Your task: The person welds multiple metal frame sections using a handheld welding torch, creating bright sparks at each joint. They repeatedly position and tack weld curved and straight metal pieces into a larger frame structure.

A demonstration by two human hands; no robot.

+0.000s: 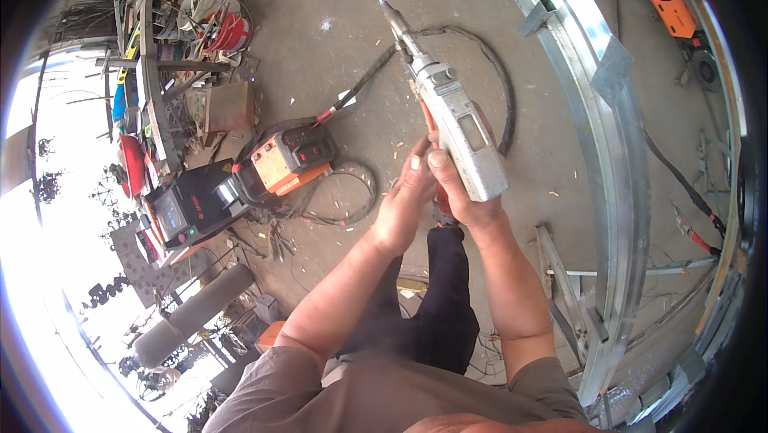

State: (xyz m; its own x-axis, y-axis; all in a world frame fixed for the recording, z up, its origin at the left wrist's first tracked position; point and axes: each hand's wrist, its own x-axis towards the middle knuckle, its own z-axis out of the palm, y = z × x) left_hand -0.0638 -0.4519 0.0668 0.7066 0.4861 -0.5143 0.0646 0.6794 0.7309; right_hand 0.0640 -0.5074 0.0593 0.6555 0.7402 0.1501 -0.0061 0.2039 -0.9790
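My right hand [464, 193] grips the rear of a grey hand-held welding torch [460, 125] with a small screen on its body. Its metal nozzle [394, 18] points up toward a galvanised steel frame [616, 137]. My left hand [408, 193] rests against the torch's lower left side, fingers touching it beside an orange trigger part. A black hose [500, 89] loops from the torch across the concrete floor.
An orange and black welding machine [288, 157] and a black unit with a screen [188, 209] sit on the floor at left. A grey gas cylinder [192, 313] lies lower left. Cluttered metal racks [160, 49] stand behind. Another orange machine [676, 17] is upper right.
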